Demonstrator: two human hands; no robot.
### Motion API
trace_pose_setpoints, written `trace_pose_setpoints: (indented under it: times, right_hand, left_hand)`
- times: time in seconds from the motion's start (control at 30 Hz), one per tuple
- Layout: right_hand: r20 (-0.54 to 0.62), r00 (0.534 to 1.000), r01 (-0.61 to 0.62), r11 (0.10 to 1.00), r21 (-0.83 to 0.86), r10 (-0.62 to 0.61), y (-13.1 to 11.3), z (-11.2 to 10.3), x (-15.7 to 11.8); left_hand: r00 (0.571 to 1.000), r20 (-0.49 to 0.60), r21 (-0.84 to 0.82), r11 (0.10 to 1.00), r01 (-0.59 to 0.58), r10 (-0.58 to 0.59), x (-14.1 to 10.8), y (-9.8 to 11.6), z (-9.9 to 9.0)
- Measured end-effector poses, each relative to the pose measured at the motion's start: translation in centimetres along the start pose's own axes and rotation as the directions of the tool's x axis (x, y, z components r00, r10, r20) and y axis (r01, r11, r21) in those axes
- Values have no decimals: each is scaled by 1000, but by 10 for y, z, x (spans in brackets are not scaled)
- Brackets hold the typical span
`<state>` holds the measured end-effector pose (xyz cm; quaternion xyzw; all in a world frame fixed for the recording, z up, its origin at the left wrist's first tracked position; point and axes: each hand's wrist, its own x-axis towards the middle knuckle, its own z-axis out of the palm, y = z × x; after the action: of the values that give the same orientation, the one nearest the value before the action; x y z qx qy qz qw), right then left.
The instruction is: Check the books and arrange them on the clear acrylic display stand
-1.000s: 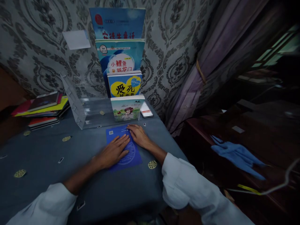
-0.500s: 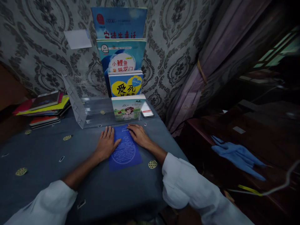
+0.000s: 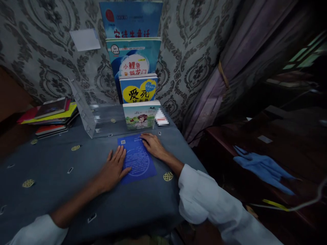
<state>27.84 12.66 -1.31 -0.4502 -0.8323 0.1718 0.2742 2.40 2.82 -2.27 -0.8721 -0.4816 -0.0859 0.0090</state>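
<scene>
A thin blue printed sheet (image 3: 139, 161) with white lines of text, a circle outline and a small square code lies flat on the cloth-covered table. My left hand (image 3: 114, 170) rests on its left edge, open, with the fingers stretched and the thumb spread onto the print. At the sheet's upper right corner lies my right hand (image 3: 153, 145), palm down and open, its fingertips on the top edge. Just beyond stands a clear acrylic rack (image 3: 88, 120). Its right side holds upright books in rising steps, with a green-covered book (image 3: 140, 119) in front.
A stack of books and folders (image 3: 55, 112) sits at the table's (image 3: 84, 187) left. A white card (image 3: 85, 39) is on the rack's upper left. To the right are a gathered curtain (image 3: 212, 92) and a dark red surface with a blue cloth (image 3: 263, 166).
My left hand has slid down and left along the sheet, uncovering the square code in its upper left corner. My right hand stays at the upper right corner. The view shifts slightly.
</scene>
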Motion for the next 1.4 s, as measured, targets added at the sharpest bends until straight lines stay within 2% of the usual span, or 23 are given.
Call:
trace_pose_setpoints:
  times: [0.2,0.37,0.5,0.57,0.67,0.73,0.8,0.97,1.1,1.23,1.4]
  right_hand:
    - [2,1000,-10,1000,-13,10,-2,0,1]
    - [3,1000,-12,999,-47,12,-5,-3,-1]
    - [39,995,95,992,-87,-92,-24,0,-7]
    - [138,970,203,979,-14,-199,-39,6,-7]
    - [331,877,316,937,150,-348,-61,18,1]
    - [419,823,334,923,192,-384,-71,25,12]
    - [447,811,333,926,176,-377,-75,31,23]
    - [379,880,293,955,45,-287,-65,41,40]
    - [293,943,193,977,-86,-160,-49,37,41]
    - [249,967,91,980,-179,-45,-36,28,34]
    - [185,983,33,969,-244,13,-26,22,15]
  left_hand:
    - [992,25,29,992,-123,123,-17,19,-10]
    - [973,52,-8,974,-224,224,-20,33,-19]
    - [963,72,-34,966,-257,259,-19,36,-21]
    - [964,68,-37,966,-255,257,-19,36,-20]
    - [968,81,-37,972,-234,236,-20,36,-19]
    - [971,105,-30,976,-213,215,-19,36,-19]
    - [971,119,-32,978,-205,208,-19,37,-20]
    - [970,112,-48,976,-213,217,-18,38,-23]
    - [967,106,-58,973,-225,230,-19,37,-24]
    - [967,91,-50,971,-235,238,-19,36,-21]
    - [969,68,-47,971,-234,237,-20,36,-16]
